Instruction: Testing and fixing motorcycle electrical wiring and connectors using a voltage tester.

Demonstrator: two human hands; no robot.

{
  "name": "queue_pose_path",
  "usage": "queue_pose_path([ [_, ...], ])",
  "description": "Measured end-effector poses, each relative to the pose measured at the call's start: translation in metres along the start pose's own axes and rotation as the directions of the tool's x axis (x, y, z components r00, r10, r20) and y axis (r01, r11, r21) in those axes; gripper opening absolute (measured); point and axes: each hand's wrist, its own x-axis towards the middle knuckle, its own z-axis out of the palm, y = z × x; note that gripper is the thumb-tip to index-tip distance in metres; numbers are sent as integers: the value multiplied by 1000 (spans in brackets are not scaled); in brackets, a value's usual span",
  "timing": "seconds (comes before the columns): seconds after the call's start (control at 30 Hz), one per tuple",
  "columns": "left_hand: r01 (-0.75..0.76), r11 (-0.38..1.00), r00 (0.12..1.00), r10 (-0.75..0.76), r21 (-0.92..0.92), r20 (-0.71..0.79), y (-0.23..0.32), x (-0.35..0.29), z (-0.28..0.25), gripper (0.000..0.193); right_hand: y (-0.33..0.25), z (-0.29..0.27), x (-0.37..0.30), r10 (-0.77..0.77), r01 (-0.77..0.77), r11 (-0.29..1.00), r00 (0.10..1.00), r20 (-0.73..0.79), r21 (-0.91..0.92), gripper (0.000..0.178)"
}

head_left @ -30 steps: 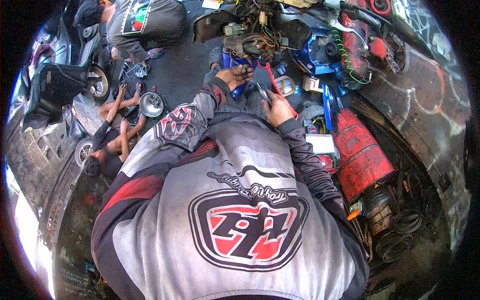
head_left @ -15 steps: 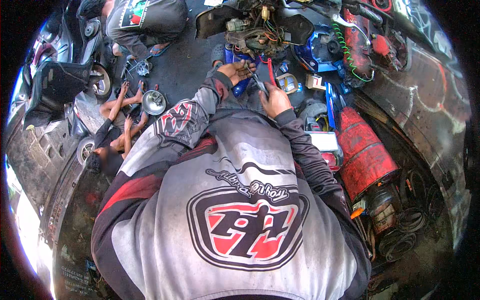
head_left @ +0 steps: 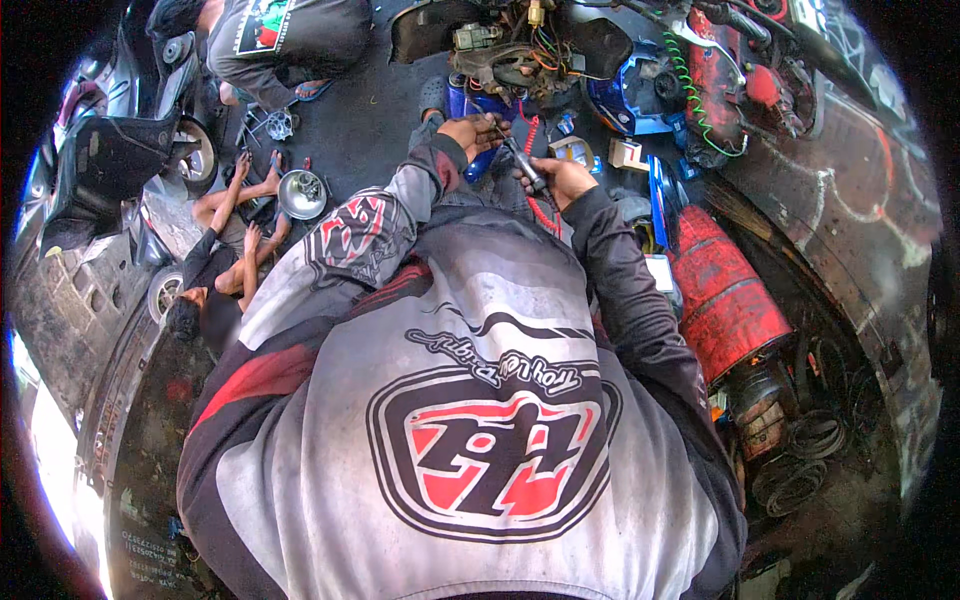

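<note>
My right hand [head_left: 568,181] is closed round a slim, dark and silver pen-shaped tool [head_left: 526,164], tilted with its thin end toward my other hand. A red coiled cord [head_left: 531,132] runs beside the tool and shows again below it; whether it joins the tool, I cannot tell. My left hand [head_left: 474,132] is at the tool's thin end, its fingers closed together at the tip. Whatever those fingers hold is too small to make out. Just beyond both hands lie blue body panels [head_left: 487,104] under a stripped motorbike front [head_left: 525,58] with exposed wires.
Right of my hands are an open box [head_left: 629,154], a blue panel [head_left: 660,200] and a red drum [head_left: 728,290]. A green coiled hose [head_left: 684,80] hangs at the far right. One co-worker sits at left near a metal bowl [head_left: 304,194]; another crouches at far left.
My right hand has shifted slightly right and turned, showing more of the tool. The left hand's fingers have drawn closer together. The red cord now shows below the tool.
</note>
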Motion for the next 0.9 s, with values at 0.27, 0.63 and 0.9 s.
queue_pose_path([
  [0.27,3,1000,1000,-3,14,-29,3,3,2,15,3,-7,6,86,-137,957,976,199,257,27],
  [0.63,33,997,995,-26,65,-95,31,-22,49,18,54,-9,45,-405,312,809,910,-87,-499,45],
  [0.9,84,996,991,-85,-4,-104,30,-23,30,14,19,24,-1,-101,99,993,994,29,61,34],
])
